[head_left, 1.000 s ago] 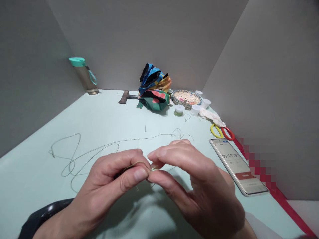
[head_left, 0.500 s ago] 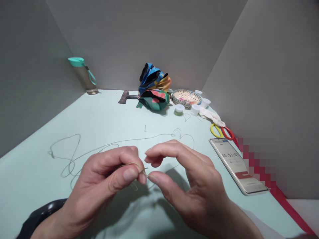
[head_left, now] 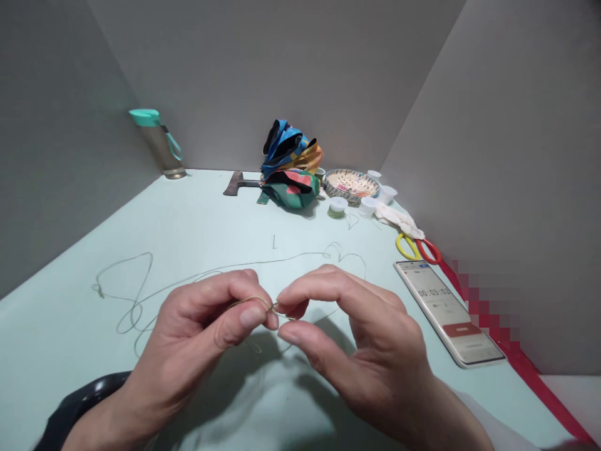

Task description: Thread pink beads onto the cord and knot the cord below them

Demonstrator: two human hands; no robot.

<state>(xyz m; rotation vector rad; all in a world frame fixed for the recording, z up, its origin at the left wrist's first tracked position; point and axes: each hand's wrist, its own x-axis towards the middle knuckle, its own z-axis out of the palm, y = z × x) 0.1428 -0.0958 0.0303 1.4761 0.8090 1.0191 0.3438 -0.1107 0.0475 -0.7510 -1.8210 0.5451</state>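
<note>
A thin olive-green cord (head_left: 271, 305) is pinched between the thumb and index finger of my left hand (head_left: 211, 319). It forms a small loop over that thumb, and a short end sticks out to the right. My right hand (head_left: 357, 338) is close beside it, thumb and index finger apart, with the index fingertip at the short cord end. More thin cord (head_left: 282, 257) lies in loose loops across the table behind my hands, with a small tangle at its far left end. Part of it is hidden behind my hands.
On the right lie a phone with a running timer (head_left: 451, 313), yellow-and-red-handled scissors (head_left: 407, 247) and a white cloth (head_left: 399, 219). At the back stand a woven basket (head_left: 328, 188), a small tub (head_left: 337, 208), colourful folded fabric (head_left: 291, 188), a small axe (head_left: 233, 184) and a bottle (head_left: 157, 141).
My right index fingertip has come to the short cord end, while the right thumb stays apart below. My left hand has shifted slightly up and right, still pinching the cord.
</note>
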